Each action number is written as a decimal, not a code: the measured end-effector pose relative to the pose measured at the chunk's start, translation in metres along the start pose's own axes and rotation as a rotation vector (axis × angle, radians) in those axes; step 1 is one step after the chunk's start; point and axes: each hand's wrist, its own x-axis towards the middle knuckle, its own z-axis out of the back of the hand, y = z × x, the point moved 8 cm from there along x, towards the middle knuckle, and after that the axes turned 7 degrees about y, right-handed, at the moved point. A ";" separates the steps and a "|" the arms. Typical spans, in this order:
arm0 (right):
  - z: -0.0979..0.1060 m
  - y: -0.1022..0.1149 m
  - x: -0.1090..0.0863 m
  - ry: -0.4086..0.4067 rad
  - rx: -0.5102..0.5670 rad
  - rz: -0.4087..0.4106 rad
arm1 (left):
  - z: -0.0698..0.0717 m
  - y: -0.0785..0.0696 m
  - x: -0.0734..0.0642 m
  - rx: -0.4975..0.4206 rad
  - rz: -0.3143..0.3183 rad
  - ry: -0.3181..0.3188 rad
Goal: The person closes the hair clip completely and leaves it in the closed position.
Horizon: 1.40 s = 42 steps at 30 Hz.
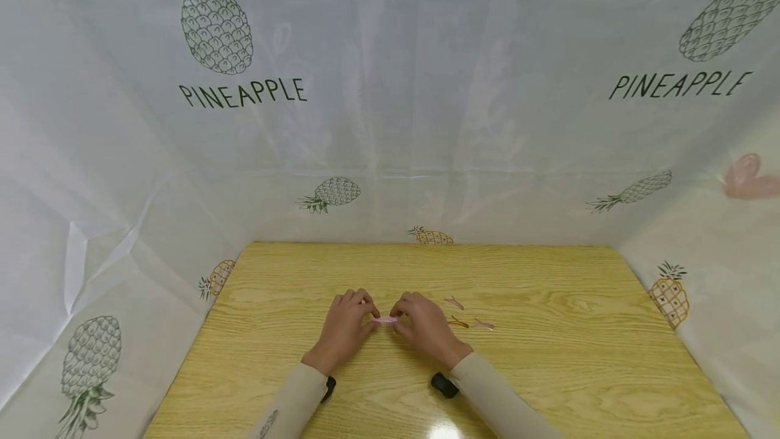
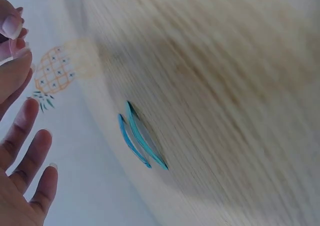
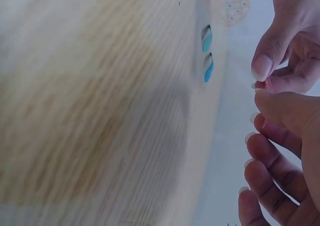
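Note:
A pink hair clip [image 1: 385, 320] spans the small gap between the two hands, level across in the head view. Its left end is pinched by the thumb and forefinger of my left hand [image 1: 347, 327]. My right hand [image 1: 426, 327] pinches the other end the same way. In the right wrist view, only a thin strip of the pink clip [image 3: 268, 85] shows between the fingertips. The other fingers of my left hand [image 2: 22, 181] are spread loosely in the left wrist view. Those of my right hand [image 3: 287, 151] are loosely bent.
Right of the hands on the wooden table [image 1: 548, 358] lie a pink clip [image 1: 454, 303], an orange clip [image 1: 458, 322] and another pink clip [image 1: 484, 324]. A teal clip [image 2: 146, 140] and a blue clip [image 2: 133, 144] lie side by side. Pineapple-print cloth [image 1: 390, 120] surrounds the table.

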 end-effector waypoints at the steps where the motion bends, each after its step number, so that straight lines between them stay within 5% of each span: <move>1: -0.001 -0.001 0.002 0.004 0.007 -0.012 | 0.000 0.002 0.001 -0.008 0.005 0.002; 20: -0.024 -0.012 0.036 0.034 0.024 -0.136 | -0.008 0.031 0.022 -0.059 0.073 0.079; 42: -0.040 -0.019 0.043 0.086 -0.008 -0.186 | -0.022 0.034 0.028 -0.014 0.112 0.139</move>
